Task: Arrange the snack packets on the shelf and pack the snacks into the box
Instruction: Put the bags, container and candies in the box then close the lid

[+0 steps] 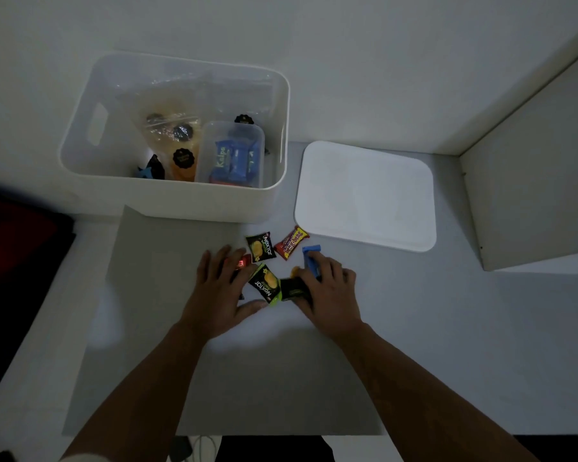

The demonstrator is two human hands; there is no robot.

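Observation:
Small snack packets lie on a grey mat (pixel 161 311) in front of a white box (pixel 181 198). Two black-green Nextar packets (pixel 261 247) (pixel 264 285) and a red Beng-beng packet (pixel 291 243) lie between my hands. My left hand (pixel 219 290) rests flat with straight fingers over a red packet (pixel 242 261) and a dark one that is mostly hidden. My right hand (pixel 327 291) grips a black-green packet (pixel 291 290) between thumb and fingers, and partly covers a blue packet (pixel 311 256).
The box holds a small clear tub of blue Kalpa packets (pixel 229 158) and clear bags of orange snacks (pixel 177 141). Its white lid (pixel 364 195) lies flat to the right. A white shelf partition (pixel 531 195) stands at far right. A dark red object (pixel 14 248) sits at the left edge.

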